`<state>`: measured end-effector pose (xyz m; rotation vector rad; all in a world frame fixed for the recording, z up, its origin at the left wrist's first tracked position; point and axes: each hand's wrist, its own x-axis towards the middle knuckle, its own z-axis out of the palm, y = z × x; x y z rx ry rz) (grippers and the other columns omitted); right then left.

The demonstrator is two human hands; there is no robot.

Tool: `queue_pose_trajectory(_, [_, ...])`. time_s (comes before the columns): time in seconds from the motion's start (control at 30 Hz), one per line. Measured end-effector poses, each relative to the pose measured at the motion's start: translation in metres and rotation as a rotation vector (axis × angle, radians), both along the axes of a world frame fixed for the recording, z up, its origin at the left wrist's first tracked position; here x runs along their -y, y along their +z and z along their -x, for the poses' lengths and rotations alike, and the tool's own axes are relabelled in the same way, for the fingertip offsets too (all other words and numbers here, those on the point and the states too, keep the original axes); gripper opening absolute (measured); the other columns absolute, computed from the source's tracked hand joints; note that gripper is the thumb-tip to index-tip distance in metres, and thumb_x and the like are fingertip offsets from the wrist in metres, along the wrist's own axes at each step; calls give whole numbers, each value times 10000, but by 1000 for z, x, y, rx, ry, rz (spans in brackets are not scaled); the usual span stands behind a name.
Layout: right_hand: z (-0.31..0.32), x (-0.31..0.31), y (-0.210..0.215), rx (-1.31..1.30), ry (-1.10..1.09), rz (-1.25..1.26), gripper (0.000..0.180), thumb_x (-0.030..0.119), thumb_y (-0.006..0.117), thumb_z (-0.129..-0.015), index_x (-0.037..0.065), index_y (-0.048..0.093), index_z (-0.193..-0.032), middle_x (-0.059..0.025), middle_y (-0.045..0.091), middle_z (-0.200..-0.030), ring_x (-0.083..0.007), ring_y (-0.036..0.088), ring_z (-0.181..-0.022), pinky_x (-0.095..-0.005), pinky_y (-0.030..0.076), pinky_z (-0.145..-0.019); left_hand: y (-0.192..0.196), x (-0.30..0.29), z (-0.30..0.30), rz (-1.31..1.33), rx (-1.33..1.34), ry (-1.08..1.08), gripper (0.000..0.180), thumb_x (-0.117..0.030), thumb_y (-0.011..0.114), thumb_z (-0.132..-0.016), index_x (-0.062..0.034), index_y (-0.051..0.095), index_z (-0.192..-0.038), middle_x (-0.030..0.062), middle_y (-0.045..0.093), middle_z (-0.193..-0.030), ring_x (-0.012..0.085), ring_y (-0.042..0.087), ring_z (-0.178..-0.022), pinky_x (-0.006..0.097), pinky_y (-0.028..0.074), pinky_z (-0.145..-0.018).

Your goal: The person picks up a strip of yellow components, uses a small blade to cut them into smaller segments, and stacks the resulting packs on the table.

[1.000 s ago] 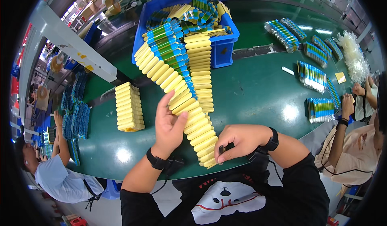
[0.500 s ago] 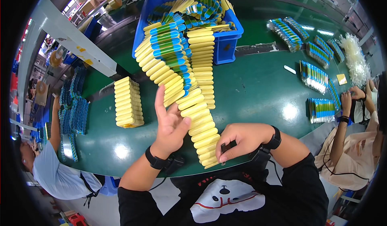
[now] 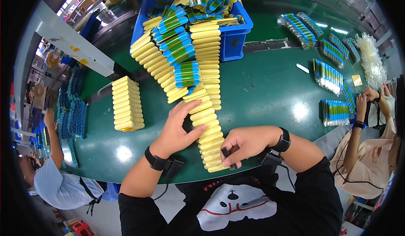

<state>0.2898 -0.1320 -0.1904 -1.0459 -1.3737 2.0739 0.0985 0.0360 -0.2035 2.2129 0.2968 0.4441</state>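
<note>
A long row of yellow flat pouches (image 3: 209,128) runs across the green table (image 3: 261,88) from the blue crate down to the near edge. My left hand (image 3: 176,128) lies flat against the row's left side, fingers spread over the pouches. My right hand (image 3: 244,145) presses the row's near end from the right, fingers curled around a small dark object. Higher up, blue-and-green pouches (image 3: 179,50) fan out among yellow ones.
A blue crate (image 3: 234,38) heaped with pouches stands at the far side. A separate yellow stack (image 3: 126,103) lies to the left. Bundles of blue-green pouches (image 3: 333,109) line the right side, where another person's hands (image 3: 363,101) work. A third person sits at lower left.
My left hand has slid up along the row and its fingers now spread over the pouches. The right hand has stayed at the row's near end.
</note>
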Motion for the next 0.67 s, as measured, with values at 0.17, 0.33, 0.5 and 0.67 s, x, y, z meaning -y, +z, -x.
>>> queue_pose_trajectory(0.17, [-3,0,1,-4,1,2,183,179,656,-978,0,691,-980,-26,696,-816,-97,639,-646,-244,513,-609,1,-2,0,-135,-147,29,783,-236,834,-754,-94,495,-1446,118,560,-1310,287,457,-1267,404,315,-1103])
queue_pose_trajectory(0.33, [-26,-8,5,72,174,63,178,174,670,-968,4,709,-1000,-28,691,-819,-85,620,-645,-241,520,-587,-3,-3,4,-136,-180,30,819,-241,845,-737,-119,484,-1462,103,550,-1295,275,438,-1222,393,310,-1093])
queue_pose_trajectory(0.5, [-15,-24,-13,-50,-836,-518,123,107,701,-934,28,741,-1020,-43,667,-941,-100,623,-805,-240,483,-705,-3,-2,1,-84,-161,16,830,-239,845,-742,-121,471,-1473,104,529,-1320,280,426,-1236,398,306,-1107])
queue_pose_trajectory(0.67, [0,-37,-22,402,-775,-858,178,101,736,-894,88,764,-1069,-33,580,-935,-175,568,-853,-300,482,-732,-4,-1,3,-33,-143,23,851,-314,819,-779,-127,420,-1508,104,541,-1375,317,380,-1316,441,242,-1133])
